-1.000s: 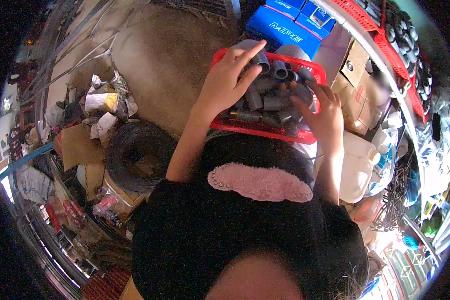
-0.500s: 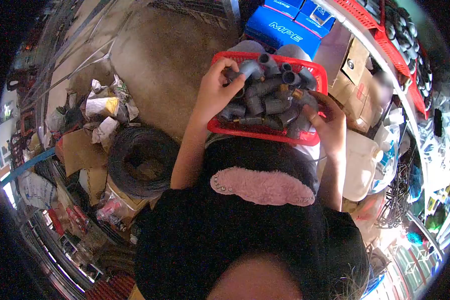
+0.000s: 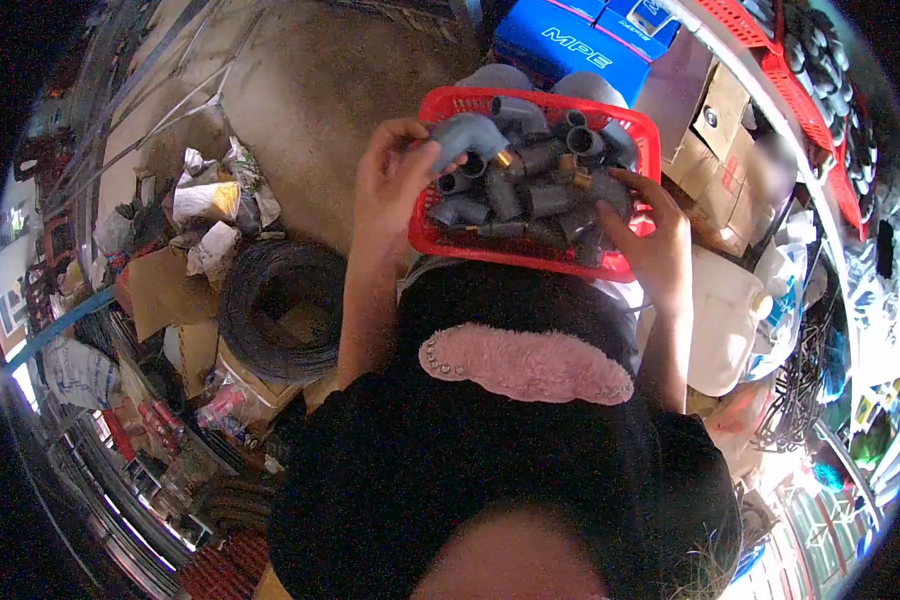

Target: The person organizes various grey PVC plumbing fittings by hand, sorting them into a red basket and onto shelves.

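Note:
A red plastic basket rests on the person's lap, filled with grey plastic pipe fittings, some with brass ends. My left hand is closed around one end of a grey pipe elbow, raised over the basket's left side; a brass end of it points toward the pile. At the right side of the basket my right hand has its thumb and fingers around a grey pipe fitting with a brass end, low among the others. The hand partly hides that piece.
Blue boxes marked MPE stand beyond the basket. A coil of black pipe lies at the left by crumpled paper bags. To the right are cardboard boxes, a white jug and more red baskets of fittings.
My left hand has drawn the pipe elbow to the left, lifting it off the pile so more of it shows. My right hand stays at the basket's right side, barely shifted.

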`<state>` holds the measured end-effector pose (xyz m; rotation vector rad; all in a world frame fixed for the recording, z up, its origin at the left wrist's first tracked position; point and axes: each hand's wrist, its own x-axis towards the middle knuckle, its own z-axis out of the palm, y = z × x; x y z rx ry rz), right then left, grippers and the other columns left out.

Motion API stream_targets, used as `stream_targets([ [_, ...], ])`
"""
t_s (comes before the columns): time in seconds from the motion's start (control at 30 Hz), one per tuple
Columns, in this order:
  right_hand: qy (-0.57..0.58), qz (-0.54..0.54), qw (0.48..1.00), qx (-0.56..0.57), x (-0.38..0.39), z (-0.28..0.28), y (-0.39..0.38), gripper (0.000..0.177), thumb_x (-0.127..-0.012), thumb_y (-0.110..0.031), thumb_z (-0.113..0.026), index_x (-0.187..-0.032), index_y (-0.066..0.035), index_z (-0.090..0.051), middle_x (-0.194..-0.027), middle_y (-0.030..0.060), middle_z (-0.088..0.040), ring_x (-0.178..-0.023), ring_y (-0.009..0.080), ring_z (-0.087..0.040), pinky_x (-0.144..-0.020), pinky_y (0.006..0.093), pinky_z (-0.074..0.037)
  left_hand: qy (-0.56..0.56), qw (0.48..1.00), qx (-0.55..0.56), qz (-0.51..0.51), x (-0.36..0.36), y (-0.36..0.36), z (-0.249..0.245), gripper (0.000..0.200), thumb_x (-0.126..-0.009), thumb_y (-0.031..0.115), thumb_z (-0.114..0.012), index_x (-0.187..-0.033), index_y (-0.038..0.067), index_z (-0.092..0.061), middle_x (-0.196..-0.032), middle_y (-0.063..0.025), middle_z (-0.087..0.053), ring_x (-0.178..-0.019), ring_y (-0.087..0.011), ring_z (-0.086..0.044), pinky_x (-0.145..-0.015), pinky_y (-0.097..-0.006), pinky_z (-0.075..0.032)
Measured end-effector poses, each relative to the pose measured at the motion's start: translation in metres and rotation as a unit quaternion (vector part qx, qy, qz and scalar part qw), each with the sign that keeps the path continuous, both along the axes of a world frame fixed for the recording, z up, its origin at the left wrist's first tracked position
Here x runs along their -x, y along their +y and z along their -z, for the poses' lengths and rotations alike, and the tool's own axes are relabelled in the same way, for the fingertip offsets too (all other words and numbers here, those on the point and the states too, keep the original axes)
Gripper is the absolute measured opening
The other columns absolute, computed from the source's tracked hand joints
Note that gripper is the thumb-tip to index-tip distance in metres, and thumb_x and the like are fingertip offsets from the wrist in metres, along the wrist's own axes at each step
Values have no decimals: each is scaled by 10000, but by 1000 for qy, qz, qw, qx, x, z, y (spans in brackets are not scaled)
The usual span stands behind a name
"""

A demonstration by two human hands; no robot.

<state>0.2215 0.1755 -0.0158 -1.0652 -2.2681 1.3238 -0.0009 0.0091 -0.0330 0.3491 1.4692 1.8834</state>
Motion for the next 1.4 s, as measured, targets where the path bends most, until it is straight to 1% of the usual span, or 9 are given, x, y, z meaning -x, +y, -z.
stream_targets([
  [0.13,-28,-43,974,-222,7,1,12,326,-780,-236,-753,-1033,-46,-674,-977,148,-664,-875,308,-627,-808,403,-492,-202,973,-109,-29,14,-8,8,200,-915,37,-557,-1104,3,-499,-1018,-161,-608,-903,-319,-672,-774,-357,-575],
  [0.33,28,-97,958,-270,54,-5,25,267,-819,-183,-676,-1047,-45,-661,-1037,155,-650,-957,351,-593,-879,423,-459,-447,834,-324,11,4,-11,14,419,-847,37,-584,-1226,-76,-445,-1106,-240,-546,-933,-277,-598,-806,-321,-551],
  [0.53,26,-270,932,-242,114,40,33,383,-813,-148,-664,-1166,-20,-583,-1205,200,-582,-1116,369,-529,-957,425,-421,-523,741,-419,28,-12,-9,5,524,-790,16,-536,-1293,-80,-423,-1269,-280,-447,-962,-273,-522,-815,-323,-531],
  [0.7,11,-254,935,-249,122,35,21,380,-802,-153,-686,-1140,-9,-586,-1185,219,-580,-1109,401,-527,-954,436,-425,-438,799,-410,34,-19,-10,-5,467,-785,26,-531,-1251,31,-510,-1366,-246,-437,-1031,-308,-536,-832,-366,-521],
  [0.73,105,-211,937,-258,121,45,25,376,-825,-197,-704,-1134,-15,-594,-1121,188,-615,-1012,351,-600,-889,410,-474,-421,809,-410,25,-20,-10,-4,449,-786,27,-529,-1233,51,-531,-1380,-238,-435,-1049,-313,-536,-836,-373,-517],
  [0.87,113,-92,973,178,106,-2,28,379,-847,-215,-736,-1118,9,-597,-1011,63,-633,-886,124,-608,-774,280,-525,-406,804,-432,30,-18,-8,-8,376,-790,25,-529,-1163,55,-562,-1351,-235,-466,-1089,-321,-538,-852,-389,-506],
  [0.97,171,-51,941,289,82,-27,11,401,-828,-222,-762,-1072,34,-573,-935,60,-627,-826,137,-628,-711,277,-505,-418,782,-460,43,-21,-4,-15,365,-793,31,-536,-1157,55,-559,-1348,-234,-468,-1092,-333,-539,-855,-396,-504],
  [1.13,240,-26,933,266,52,-31,-13,321,-824,-86,-742,-879,-58,-427,-949,63,-624,-963,137,-591,-829,273,-472,-384,800,-455,78,-25,0,-25,366,-789,9,-552,-1151,59,-528,-1357,-236,-450,-1185,-370,-511,-894,-436,-534],
  [1.4,329,-51,897,290,37,-40,-34,190,-876,37,-639,-946,-56,-488,-1266,113,-566,-1090,139,-550,-919,288,-451,-343,831,-427,101,-43,4,-28,290,-821,19,-589,-1078,87,-473,-1371,-236,-419,-1212,-385,-505,-931,-486,-537],
])
